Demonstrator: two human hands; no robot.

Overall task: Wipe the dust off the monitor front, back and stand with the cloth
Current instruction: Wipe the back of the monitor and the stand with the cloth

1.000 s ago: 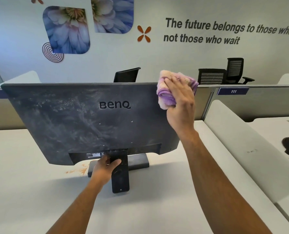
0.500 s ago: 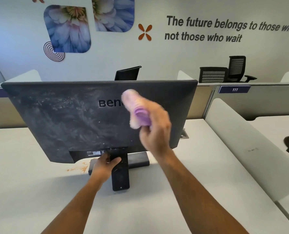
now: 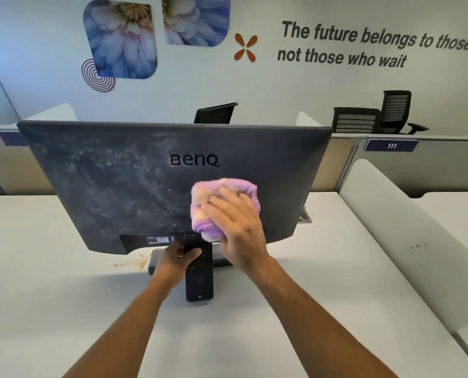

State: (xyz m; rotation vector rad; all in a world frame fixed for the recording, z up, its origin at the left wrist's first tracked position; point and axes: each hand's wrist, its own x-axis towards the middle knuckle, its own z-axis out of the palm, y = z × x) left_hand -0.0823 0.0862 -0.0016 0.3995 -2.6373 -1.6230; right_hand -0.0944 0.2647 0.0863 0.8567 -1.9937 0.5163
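Note:
A black BenQ monitor (image 3: pixel 112 181) stands on the white desk with its back facing me; grey dust smears cover its left half, and the right half looks darker. My right hand (image 3: pixel 241 230) grips a bunched purple and peach cloth (image 3: pixel 213 197) and presses it against the lower middle of the monitor's back. My left hand (image 3: pixel 176 256) grips the top of the black stand neck (image 3: pixel 200 279), just under the panel. The stand base (image 3: pixel 155 261) shows partly behind my left hand.
The white desk (image 3: pixel 49 296) carries an orange-brown stain (image 3: pixel 133 264) left of the stand. A white divider (image 3: pixel 407 241) runs along the right. Partition panels with a "111" label (image 3: pixel 391 145) and black office chairs (image 3: pixel 377 118) stand behind.
My right hand swept the cloth from the monitor's top right corner down and left across the back to its lower middle. My left hand stayed on the stand neck.

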